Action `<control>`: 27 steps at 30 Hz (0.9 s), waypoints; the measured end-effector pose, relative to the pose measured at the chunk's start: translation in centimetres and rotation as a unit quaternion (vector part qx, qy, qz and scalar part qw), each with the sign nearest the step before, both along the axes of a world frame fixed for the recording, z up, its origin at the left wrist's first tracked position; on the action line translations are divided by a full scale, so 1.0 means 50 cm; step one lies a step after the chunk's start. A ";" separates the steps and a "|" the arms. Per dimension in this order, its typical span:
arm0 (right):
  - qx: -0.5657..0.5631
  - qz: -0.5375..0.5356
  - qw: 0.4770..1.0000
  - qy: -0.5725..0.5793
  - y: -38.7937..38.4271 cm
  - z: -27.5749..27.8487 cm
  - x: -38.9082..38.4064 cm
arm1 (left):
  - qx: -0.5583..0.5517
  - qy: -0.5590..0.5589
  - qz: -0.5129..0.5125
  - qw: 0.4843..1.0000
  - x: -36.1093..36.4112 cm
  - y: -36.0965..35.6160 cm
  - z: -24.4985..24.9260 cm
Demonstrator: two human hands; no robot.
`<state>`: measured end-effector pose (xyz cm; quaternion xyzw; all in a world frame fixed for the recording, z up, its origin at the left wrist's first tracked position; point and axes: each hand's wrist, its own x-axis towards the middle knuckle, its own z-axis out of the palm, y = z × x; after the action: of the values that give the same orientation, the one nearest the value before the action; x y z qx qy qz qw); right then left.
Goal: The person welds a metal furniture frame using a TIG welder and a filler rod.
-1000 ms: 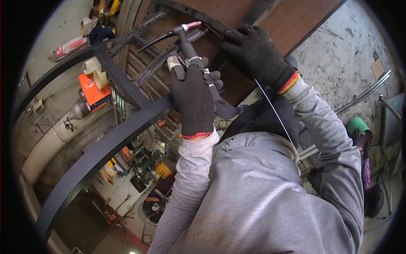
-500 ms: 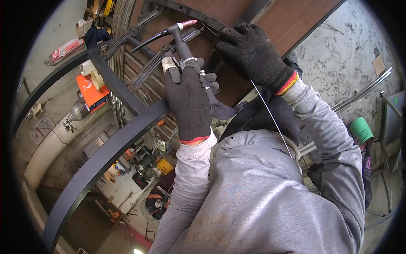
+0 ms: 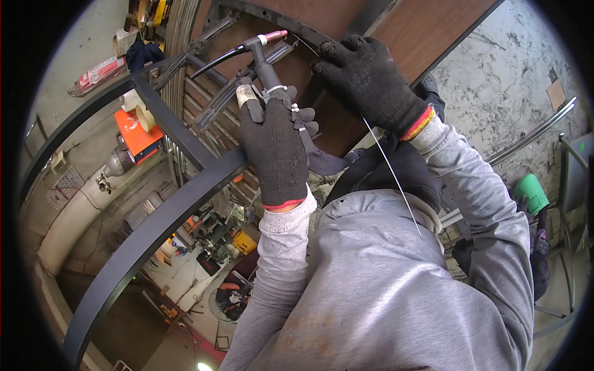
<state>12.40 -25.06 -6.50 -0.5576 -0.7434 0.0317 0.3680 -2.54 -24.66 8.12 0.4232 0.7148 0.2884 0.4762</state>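
Observation:
My left hand, in a black knitted glove with a red cuff, is wrapped round the handle of a welding torch. The torch's pink nozzle points up and right, close to a dark metal bar. My right hand, gloved in black with a red and yellow cuff, is closed on a thin filler rod. One end of the rod reaches towards the nozzle; the other runs back over my grey shirt. Whether the rod tip touches the metal is too small to tell.
A dark metal frame curves across the left. Brown panels lie at the top. An orange box and a gas cylinder stand at the left. Near the right edge is a person's arm by a green object.
The rod's rear end has shifted slightly left and down, and my right hand has moved a little left. The green object at the right has tilted.

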 end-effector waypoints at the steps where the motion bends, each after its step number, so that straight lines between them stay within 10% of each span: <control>1: 0.001 0.000 1.000 0.000 0.000 0.000 0.000 | -0.004 0.008 -0.003 1.000 0.000 0.001 -0.001; 27: -0.020 0.003 1.000 0.004 -0.006 -0.004 -0.002 | 0.001 0.006 -0.012 1.000 -0.001 0.000 0.001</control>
<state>12.30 -25.38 -6.69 -0.5627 -0.7425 0.0493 0.3599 -2.61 -24.65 8.14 0.4337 0.7121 0.2811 0.4752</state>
